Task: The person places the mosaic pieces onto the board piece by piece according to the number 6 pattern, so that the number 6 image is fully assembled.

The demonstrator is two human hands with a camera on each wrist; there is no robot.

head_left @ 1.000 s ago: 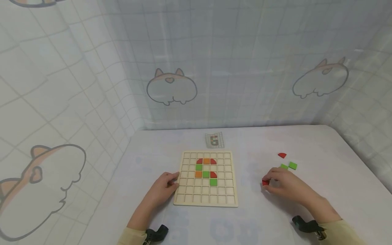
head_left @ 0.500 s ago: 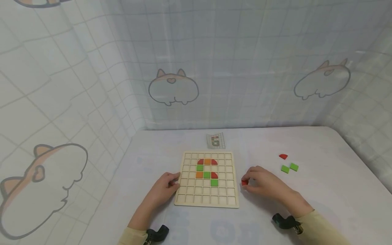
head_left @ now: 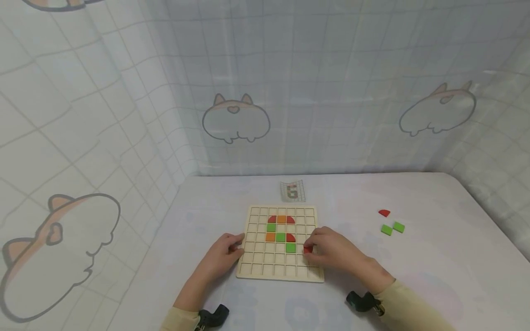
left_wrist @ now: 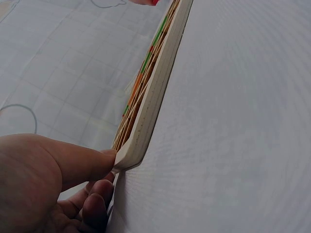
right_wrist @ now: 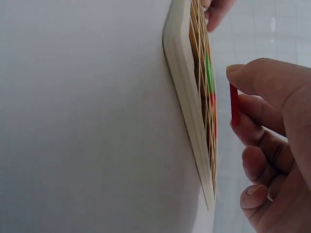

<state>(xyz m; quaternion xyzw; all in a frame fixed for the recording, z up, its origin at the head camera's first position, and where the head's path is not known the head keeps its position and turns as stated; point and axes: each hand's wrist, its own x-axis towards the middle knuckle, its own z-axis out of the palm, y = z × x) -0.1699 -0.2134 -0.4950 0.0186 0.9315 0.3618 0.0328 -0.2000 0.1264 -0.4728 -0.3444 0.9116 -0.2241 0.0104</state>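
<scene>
A person sits at a white counter (head_left: 434,257) with a square, pale wooden grid board (head_left: 280,273) in front of them. The right hand (head_left: 331,250) pinches a small, thin red tile (head_left: 308,249) between thumb and forefinger, holding it on edge just above the board's right side, beside a green square tile (head_left: 290,247) already seated in a cell. In the right wrist view the red tile (right_wrist: 234,104) looks flat, rigid and very light; its narrow edges seem the natural place to take hold, and its smooth faces could slip. The left hand (head_left: 221,255) grips the board's left edge, thumb (left_wrist: 77,160) pressed on its corner. More red, orange and green tiles fill the board's middle cells. Two loose green squares (head_left: 392,228) and a red quarter-round (head_left: 384,213) lie well apart to the right.
</scene>
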